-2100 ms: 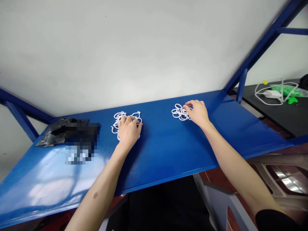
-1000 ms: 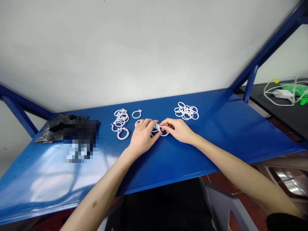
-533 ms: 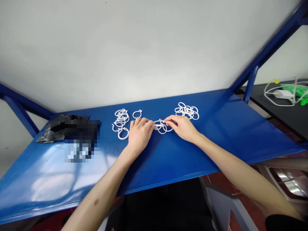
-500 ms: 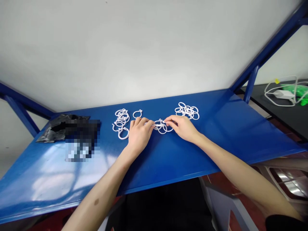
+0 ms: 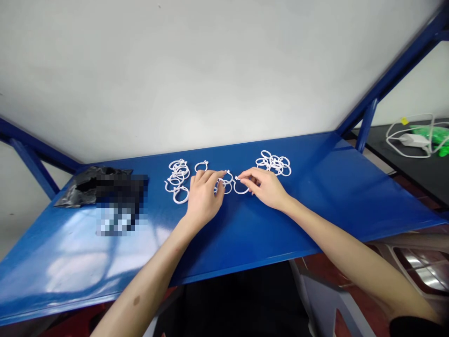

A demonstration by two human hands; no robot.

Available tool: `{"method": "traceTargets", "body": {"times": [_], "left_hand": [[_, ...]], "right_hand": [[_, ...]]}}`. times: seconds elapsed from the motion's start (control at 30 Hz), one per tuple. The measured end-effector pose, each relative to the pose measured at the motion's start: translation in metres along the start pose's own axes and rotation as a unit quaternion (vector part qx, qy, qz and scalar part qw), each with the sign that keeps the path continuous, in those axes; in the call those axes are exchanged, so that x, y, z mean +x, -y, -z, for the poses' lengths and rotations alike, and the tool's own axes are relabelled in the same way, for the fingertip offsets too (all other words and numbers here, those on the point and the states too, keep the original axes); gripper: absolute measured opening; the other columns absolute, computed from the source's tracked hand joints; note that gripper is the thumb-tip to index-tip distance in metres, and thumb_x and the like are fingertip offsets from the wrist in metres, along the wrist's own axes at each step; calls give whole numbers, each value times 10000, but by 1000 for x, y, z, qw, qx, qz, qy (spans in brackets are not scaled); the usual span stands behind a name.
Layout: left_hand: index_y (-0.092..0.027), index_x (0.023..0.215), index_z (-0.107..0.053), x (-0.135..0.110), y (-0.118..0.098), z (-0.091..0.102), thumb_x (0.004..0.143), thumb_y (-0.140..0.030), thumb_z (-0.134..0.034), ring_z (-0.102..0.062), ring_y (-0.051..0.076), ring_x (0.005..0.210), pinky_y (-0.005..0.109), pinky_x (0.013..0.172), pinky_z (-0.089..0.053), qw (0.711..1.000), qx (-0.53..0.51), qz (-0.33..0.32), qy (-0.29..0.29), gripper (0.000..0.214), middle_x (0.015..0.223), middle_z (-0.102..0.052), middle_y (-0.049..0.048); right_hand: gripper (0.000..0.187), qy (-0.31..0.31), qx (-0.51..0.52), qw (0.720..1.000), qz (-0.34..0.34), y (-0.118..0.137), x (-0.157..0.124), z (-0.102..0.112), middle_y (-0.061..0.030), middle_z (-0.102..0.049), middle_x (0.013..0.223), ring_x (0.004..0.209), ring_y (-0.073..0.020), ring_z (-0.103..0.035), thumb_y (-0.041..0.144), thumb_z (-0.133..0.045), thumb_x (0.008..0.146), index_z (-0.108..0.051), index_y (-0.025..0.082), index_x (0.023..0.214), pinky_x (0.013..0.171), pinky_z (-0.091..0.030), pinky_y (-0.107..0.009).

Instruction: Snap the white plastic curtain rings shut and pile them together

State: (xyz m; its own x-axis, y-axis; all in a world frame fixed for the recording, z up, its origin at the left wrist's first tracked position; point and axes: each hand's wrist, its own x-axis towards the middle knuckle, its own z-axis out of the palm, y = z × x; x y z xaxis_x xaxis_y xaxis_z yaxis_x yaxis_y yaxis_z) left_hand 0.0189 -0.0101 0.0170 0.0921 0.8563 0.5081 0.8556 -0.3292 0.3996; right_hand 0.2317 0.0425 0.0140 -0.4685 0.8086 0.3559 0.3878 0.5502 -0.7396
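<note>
My right hand [image 5: 264,186] pinches a white curtain ring [image 5: 240,192], which hangs open near its small clasp end. To the left of it, several white rings [image 5: 228,189] lie together beneath and beside my left hand [image 5: 206,194]. That hand has its thumb and index finger apart over these rings; whether its fingertips touch one is hard to see. Just behind the left hand rests a single ring [image 5: 196,164]. Another group of rings [image 5: 180,195] sits to the left, and a further heap [image 5: 278,164] lies beyond my right hand.
The blue table [image 5: 238,234] stands against a pale wall, between blue metal frame bars [image 5: 368,121]. A crumpled black plastic bag [image 5: 84,185] lies at the left. On a dark table to the right are a white adapter with cable [image 5: 416,139] and green plastic [image 5: 435,135].
My left thumb and index finger have spread apart. The ring at my right hand has come apart from the bunch, which now lies nearer my left hand.
</note>
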Motion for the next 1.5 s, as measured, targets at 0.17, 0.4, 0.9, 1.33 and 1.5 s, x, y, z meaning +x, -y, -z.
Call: {"method": "traceTargets", "body": {"times": [0.17,0.4,0.9,1.33,1.5], "left_hand": [[-243,980,-786,0,-12,-1,957,-345,-616,-660,197,825,342,795,-524,975,-189,103,53,200,937,-790,21],[-240,894,-815,-7,-17,-9,902,-279,-645,-709,203,811,330,761,-539,948,-261,180,22,174,889,-799,31],[-199,1182,-716,-2,2,-12,967,-298,-612,-608,291,1040,451,925,-486,999,20,-27,26,258,1106,-747,103],[-212,957,-720,3,35,-6,940,-237,-629,-595,289,931,433,844,-448,993,99,-30,64,95,933,-758,78],[-209,952,-713,7,33,2,944,-199,-607,-596,255,861,392,813,-482,997,35,-33,62,107,890,-759,58]], "right_hand": [[160,7,61,998,11,3,-5,-7,-16,-716,889,642,-137,-659,379,-623,984,-695,236,992,645,-560,-297],[223,23,51,996,63,4,-14,-17,-31,-666,896,697,-142,-651,378,-531,1039,-688,242,959,678,-574,-299],[183,-117,-186,975,11,-20,11,20,-69,-732,984,877,-220,-680,324,-572,1003,-723,229,963,782,-528,-359],[274,-190,-315,921,-126,-64,19,62,-147,-730,998,974,-331,-603,335,-555,961,-776,175,983,850,-504,-497],[252,-185,-283,940,-47,-43,16,46,-119,-726,985,965,-310,-594,329,-554,986,-771,203,1003,873,-503,-485]]}}
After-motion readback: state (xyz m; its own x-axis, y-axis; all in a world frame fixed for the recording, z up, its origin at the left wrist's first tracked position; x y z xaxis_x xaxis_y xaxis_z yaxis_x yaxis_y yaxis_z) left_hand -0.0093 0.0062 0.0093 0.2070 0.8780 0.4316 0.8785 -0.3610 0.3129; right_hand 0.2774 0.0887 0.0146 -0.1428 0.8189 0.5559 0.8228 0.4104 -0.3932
